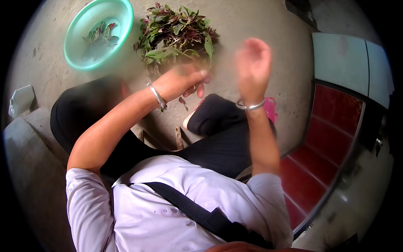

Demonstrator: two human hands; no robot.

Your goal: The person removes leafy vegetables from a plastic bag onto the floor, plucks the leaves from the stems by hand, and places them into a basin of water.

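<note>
My left hand point(187, 82), wearing a silver bangle point(157, 97), is closed at the near edge of a heap of leafy greens point(174, 31) with green and purple-red leaves. A sprig of leafy greens point(163, 53) with broad leaves runs out from its fingers over the heap. My right hand point(254, 63) is raised to the right of the heap, with a second bangle point(250, 105) at its wrist. Its fingers look curled but are smeared by motion, and nothing shows in them. Left of the heap, a pale green basin point(70, 42) holds a few leaves point(102, 35).
Everything rests on a bare concrete floor point(235, 21). My black-trousered legs point(222, 147) are bent below my hands. A pink item point(270, 109) lies by my right forearm. To the right stands a unit with dark red tiles point(338, 111) and pale panels point(340, 59).
</note>
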